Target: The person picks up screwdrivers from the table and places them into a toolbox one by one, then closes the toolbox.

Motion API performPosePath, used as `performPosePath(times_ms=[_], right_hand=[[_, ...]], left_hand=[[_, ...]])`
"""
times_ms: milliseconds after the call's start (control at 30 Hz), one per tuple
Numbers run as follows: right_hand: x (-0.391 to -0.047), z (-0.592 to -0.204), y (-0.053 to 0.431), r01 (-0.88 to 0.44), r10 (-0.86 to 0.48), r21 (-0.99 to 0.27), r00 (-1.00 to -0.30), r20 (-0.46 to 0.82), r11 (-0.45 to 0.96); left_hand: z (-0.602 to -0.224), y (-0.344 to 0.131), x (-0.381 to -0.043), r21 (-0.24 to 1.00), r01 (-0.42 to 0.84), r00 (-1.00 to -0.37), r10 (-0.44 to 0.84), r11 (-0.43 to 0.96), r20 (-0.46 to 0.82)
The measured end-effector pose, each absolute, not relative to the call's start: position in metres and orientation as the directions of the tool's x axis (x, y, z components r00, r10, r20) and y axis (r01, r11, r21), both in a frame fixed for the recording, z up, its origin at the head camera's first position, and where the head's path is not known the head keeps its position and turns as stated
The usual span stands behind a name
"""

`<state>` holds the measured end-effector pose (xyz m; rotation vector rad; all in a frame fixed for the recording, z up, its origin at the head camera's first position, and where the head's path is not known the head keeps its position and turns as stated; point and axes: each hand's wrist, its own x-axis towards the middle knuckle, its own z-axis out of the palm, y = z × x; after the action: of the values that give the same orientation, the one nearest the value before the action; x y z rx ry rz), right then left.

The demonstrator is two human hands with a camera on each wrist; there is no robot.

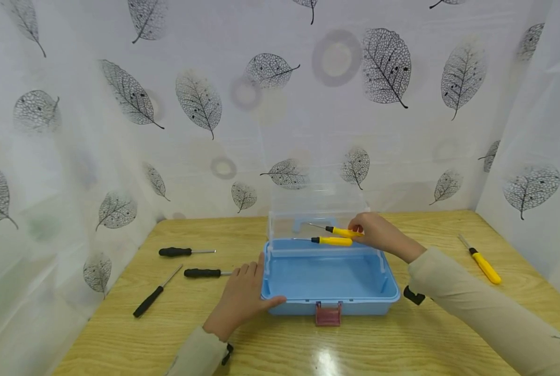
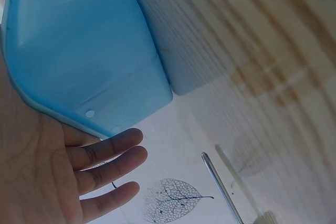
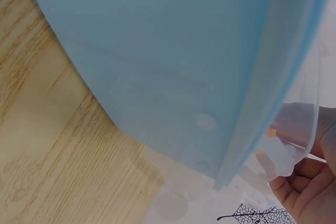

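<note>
A blue toolbox (image 1: 324, 274) with a clear lid (image 1: 284, 230) raised at its back stands on the table, its pink latch (image 1: 328, 314) facing the front. My left hand (image 1: 244, 295) rests against the box's left rim, thumb over the front corner; the left wrist view shows its other fingers extended. With the right hand (image 1: 378, 232) I pinch the handle of a yellow screwdriver (image 1: 341, 231) at the back right of the box. Just below it lies a second yellow screwdriver (image 1: 331, 241). In the right wrist view, the clear lid partly covers the right fingers (image 3: 307, 182).
Left of the box lie three black-handled screwdrivers: one at the back (image 1: 176, 251), one beside the left hand (image 1: 202, 272), one angled in front (image 1: 149, 301). Another yellow screwdriver (image 1: 484, 265) is at the far right. A leaf-patterned curtain (image 1: 303, 130) encloses the table.
</note>
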<state>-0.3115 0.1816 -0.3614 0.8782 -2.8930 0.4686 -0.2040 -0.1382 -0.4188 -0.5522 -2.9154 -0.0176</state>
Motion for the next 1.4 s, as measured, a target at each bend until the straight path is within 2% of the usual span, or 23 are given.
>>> performPosePath(times_ms=[1067, 1400], right_hand=[[-0.305, -0.363, 0.192, -0.573, -0.507, -0.33, -0.819, 0.271, 0.75], [-0.299, -0.358, 0.197, -0.56, -0.494, -0.333, -0.827, 0.267, 0.759]], left_hand=[[-0.42, -0.138, -0.204, -0.027, 0.369, -0.911, 0.367, 0.929, 0.187], [-0.418, -0.138, -0.203, -0.019, 0.373, -0.91, 0.37, 0.928, 0.187]])
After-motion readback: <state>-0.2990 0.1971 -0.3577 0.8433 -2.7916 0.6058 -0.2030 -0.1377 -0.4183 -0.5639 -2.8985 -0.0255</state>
